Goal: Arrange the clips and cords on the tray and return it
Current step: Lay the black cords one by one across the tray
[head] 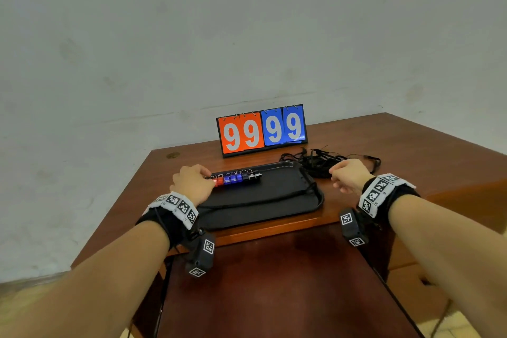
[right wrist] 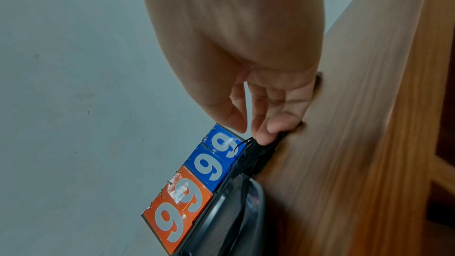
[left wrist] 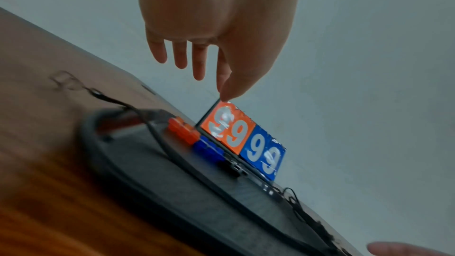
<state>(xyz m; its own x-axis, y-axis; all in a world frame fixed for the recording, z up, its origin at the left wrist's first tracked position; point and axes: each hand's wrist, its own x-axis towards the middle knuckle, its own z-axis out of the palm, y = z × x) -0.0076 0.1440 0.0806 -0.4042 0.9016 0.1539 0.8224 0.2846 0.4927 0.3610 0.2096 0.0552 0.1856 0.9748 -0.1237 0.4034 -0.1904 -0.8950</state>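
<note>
A black tray (head: pixel 274 217) lies on the wooden table. Several binder clips (head: pixel 236 177), red, blue and black, stand in a row along its far edge. One black cord (head: pixel 260 198) stretches across the tray. My left hand (head: pixel 204 174) hovers at the red end of the row; in the left wrist view its fingers (left wrist: pixel 199 73) hang straight above the clips (left wrist: pixel 197 139) and hold nothing. A tangle of black cords (head: pixel 315 160) lies right of the tray. My right hand (head: pixel 333 175) reaches it, its loosely curled fingertips (right wrist: pixel 273 129) touching the cords (right wrist: pixel 261 151), thumb apart.
A flip scoreboard (head: pixel 263 130) reading 9999 stands behind the tray, against the wall. The cord's metal clasp (left wrist: pixel 66 81) rests on the table past the tray's left end. The table (head: pixel 411 151) extends to the right; a lower dark wooden surface (head: pixel 274 282) sits in front.
</note>
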